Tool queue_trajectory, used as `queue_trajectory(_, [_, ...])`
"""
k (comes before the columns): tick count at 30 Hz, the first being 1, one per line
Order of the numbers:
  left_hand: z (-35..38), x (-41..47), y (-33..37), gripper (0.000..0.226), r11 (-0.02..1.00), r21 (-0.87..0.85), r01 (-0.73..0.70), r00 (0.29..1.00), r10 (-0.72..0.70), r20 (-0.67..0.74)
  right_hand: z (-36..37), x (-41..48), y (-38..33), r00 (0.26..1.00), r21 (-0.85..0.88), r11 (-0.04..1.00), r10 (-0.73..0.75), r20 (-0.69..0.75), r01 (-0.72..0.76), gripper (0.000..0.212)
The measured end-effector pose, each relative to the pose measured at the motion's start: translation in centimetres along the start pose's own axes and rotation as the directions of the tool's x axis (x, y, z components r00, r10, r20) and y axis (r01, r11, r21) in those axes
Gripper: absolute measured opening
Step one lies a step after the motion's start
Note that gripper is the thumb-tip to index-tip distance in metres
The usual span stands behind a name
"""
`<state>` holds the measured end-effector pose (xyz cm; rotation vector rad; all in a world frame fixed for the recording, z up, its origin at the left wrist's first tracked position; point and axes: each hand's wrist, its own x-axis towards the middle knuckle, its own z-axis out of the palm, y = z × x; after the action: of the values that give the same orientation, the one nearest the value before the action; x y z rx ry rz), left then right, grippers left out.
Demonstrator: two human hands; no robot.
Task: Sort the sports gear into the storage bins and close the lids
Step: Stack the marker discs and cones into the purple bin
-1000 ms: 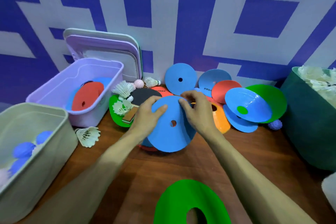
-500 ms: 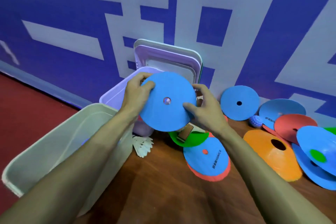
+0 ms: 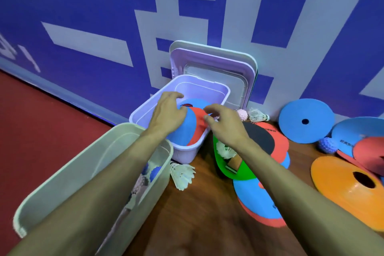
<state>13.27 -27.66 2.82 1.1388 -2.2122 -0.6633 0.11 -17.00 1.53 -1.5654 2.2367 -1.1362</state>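
Head view, left to right: the pale green bin point(image 3: 68, 174) sits nearest me with blue balls point(image 3: 154, 173) in its corner, and my left forearm crosses over it. My left hand point(image 3: 168, 114) lies on the blue disc point(image 3: 182, 131), fingers bent over its far edge and thumb against its face, so I have hold of it. That disc is tilted inside the lilac bin point(image 3: 199, 83), lying over a red disc point(image 3: 198, 129) that is also in the bin. Lids point(image 3: 218, 62) lean on the wall behind. A shuttlecock point(image 3: 182, 174) lies on the wooden floor just in front of the lilac bin. My right hand point(image 3: 224, 124) hangs over the bin's near-right corner, fingers loosely curled, thumb and forefinger close together near the red disc; whether they pinch anything I cannot tell. Beyond it lie a green disc point(image 3: 241, 174), a paddle point(image 3: 259, 139), and an orange cone point(image 3: 342, 199).
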Motion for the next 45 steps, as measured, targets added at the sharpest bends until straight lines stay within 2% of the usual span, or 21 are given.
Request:
queue_trajectory(3, [0.7, -1.7, 2.3, 0.029, 0.988, -0.068, -0.140, 0.988, 0.135, -0.072, -2.3, -1.5, 1.3, 0.999, -0.044, 0.998, 0.040, -0.011, -0.040, 0.021])
queue_trajectory(10, [4.2, -9.5, 9.1, 0.022, 0.881, -0.266, -0.391, 0.917, 0.349, -0.195, -10.1, -8.5, 5.6, 0.976, -0.096, 0.975, 0.191, -0.105, -0.201, 0.016])
queue_trajectory(13, [7.6, -15.2, 9.4, 0.019, 0.790, -0.274, -0.548, 0.829, 0.556, -0.055, -11.9, -12.2, 8.2, 0.961, -0.114, 0.955, 0.270, -0.061, -0.275, 0.013])
queue_trajectory(14, [8.9, -16.6, 8.8, 0.020, 0.784, -0.275, -0.556, 0.813, 0.582, 0.014, -12.2, -13.4, 9.1, 0.953, -0.120, 0.945, 0.300, -0.040, -0.303, 0.012])
queue_trajectory(15, [10.1, -17.8, 8.2, 0.020, 0.803, -0.283, -0.524, 0.822, 0.564, 0.078, -12.4, -14.4, 9.9, 0.943, -0.126, 0.935, 0.332, -0.018, -0.332, 0.012])
queue_trajectory(17, [12.3, -19.2, 6.8, 0.019, 0.880, -0.282, -0.381, 0.880, 0.439, 0.180, -12.6, -16.3, 11.3, 0.917, -0.140, 0.910, 0.397, 0.023, -0.391, 0.012])
queue_trajectory(20, [14.4, -19.8, 5.1, 0.018, 0.967, -0.146, -0.208, 0.925, 0.243, 0.294, -12.4, -18.3, 13.1, 0.876, -0.146, 0.876, 0.474, 0.081, -0.460, 0.012])
queue_trajectory(22, [15.3, -19.9, 4.4, 0.020, 0.987, -0.074, -0.145, 0.945, 0.160, 0.285, -11.9, -18.8, 14.0, 0.866, -0.148, 0.868, 0.490, 0.103, -0.473, 0.014])
queue_trajectory(25, [16.2, -19.8, 4.9, 0.030, 1.000, 0.025, -0.006, 0.984, 0.002, 0.178, -10.9, -18.7, 15.2, 0.855, -0.157, 0.862, 0.502, 0.128, -0.482, 0.026])
queue_trajectory(28, [17.1, -19.1, 5.9, 0.046, 0.981, 0.143, 0.132, 0.977, -0.153, 0.147, -9.2, -18.0, 15.9, 0.847, -0.236, 0.849, 0.512, 0.144, -0.473, 0.038])
queue_trajectory(31, [18.0, -18.9, 6.6, 0.046, 0.964, 0.237, 0.122, 0.975, -0.161, 0.155, -7.6, -17.4, 15.7, 0.825, -0.332, 0.803, 0.554, 0.113, -0.494, 0.059])
queue_trajectory(33, [18.3, -18.8, 6.9, 0.046, 0.966, 0.220, 0.136, 0.972, -0.173, 0.158, -6.9, -17.0, 15.1, 0.804, -0.307, 0.781, 0.590, 0.077, -0.544, 0.068])
queue_trajectory(36, [18.0, -18.3, 7.3, 0.050, 0.957, 0.147, 0.249, 0.947, -0.273, 0.168, -6.8, -16.1, 14.8, 0.732, -0.234, 0.728, 0.676, 0.088, -0.644, 0.075])
queue_trajectory(38, [17.6, -18.2, 7.4, 0.055, 0.948, 0.136, 0.289, 0.927, -0.312, 0.206, -6.9, -16.0, 14.7, 0.706, -0.191, 0.711, 0.700, 0.107, -0.677, 0.072])
queue_trajectory(41, [17.4, -18.9, 7.8, 0.073, 0.952, 0.099, 0.289, 0.901, -0.306, 0.307, -7.4, -16.8, 14.6, 0.719, -0.057, 0.726, 0.687, 0.108, -0.685, 0.056])
queue_trajectory(45, [17.2, -19.6, 8.3, 0.061, 0.965, 0.076, 0.250, 0.874, -0.258, 0.412, -9.2, -18.3, 14.8, 0.776, 0.097, 0.769, 0.627, 0.076, -0.631, 0.042])
